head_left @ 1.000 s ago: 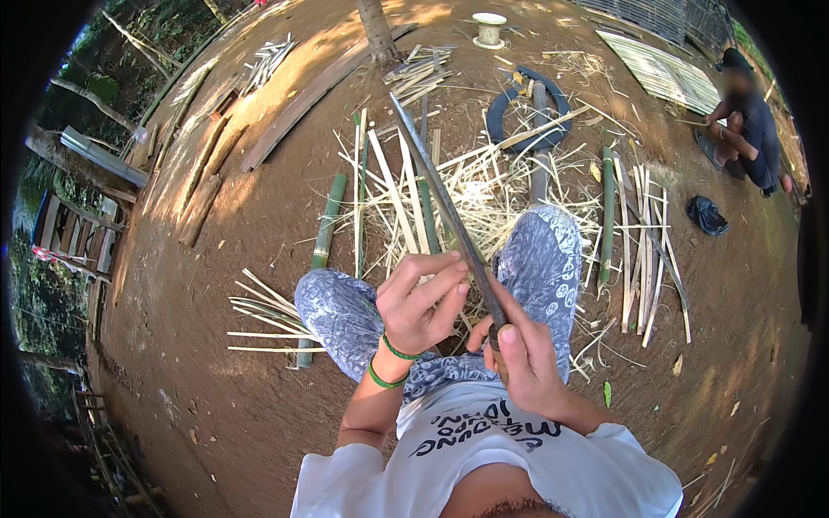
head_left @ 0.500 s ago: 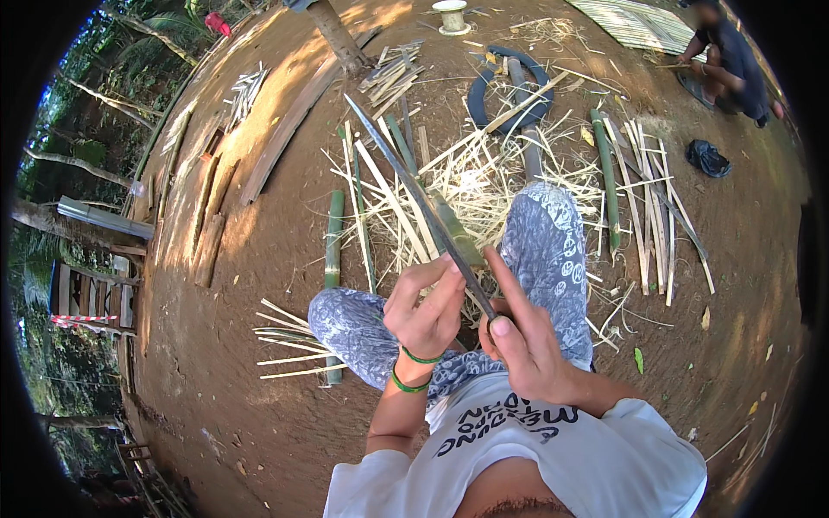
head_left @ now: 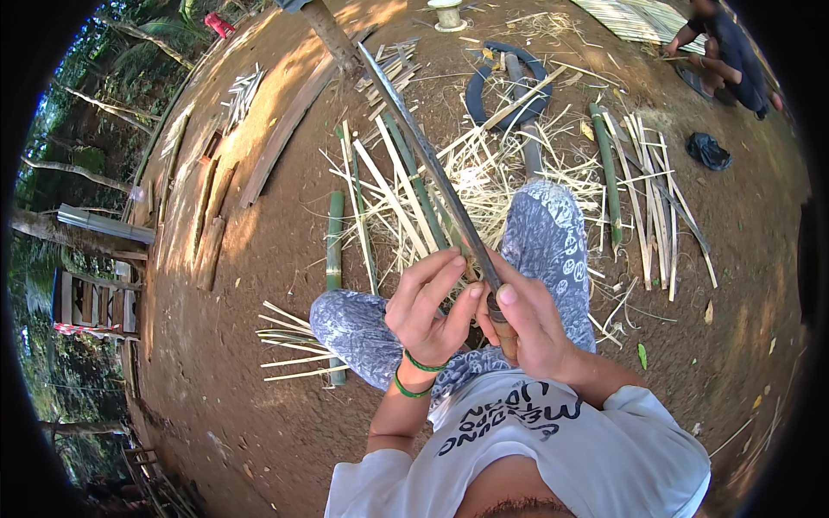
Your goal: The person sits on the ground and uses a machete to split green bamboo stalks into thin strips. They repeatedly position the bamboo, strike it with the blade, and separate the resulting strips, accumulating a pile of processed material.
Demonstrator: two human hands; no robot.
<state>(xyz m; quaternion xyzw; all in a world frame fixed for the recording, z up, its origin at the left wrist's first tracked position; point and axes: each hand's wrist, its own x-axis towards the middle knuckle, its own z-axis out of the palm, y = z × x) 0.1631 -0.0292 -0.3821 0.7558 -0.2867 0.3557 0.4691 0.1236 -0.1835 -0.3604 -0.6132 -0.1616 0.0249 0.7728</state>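
Seen from above, seated on bare dirt with knees in blue patterned trousers (head_left: 553,237). Compared with a second ago, long dark blade (head_left: 432,164) swung from leaning up and to the left of the hands to a steeper line reaching toward the top of the view, tip now near a wooden post (head_left: 332,34); judging by that, a working stroke along thin bamboo, not a pause. Right hand (head_left: 531,324) clamped on the wooden knife handle (head_left: 503,332), thumb pressed near the base of the blade. Left hand (head_left: 432,306) beside it, touching, fingers half curled with fingertips at the blade; whether a thin strip sits pinched under them cannot be told. Green bands on the left wrist. Beyond the knees, a loose heap of pale bamboo splits (head_left: 484,173), with green bamboo poles (head_left: 334,237) lying to either side. A small bundle of cut slivers (head_left: 289,341) on the ground by the left knee. Far top right, another person (head_left: 730,47) crouched over a woven mat. A dark hose ring (head_left: 509,82) beyond the heap.
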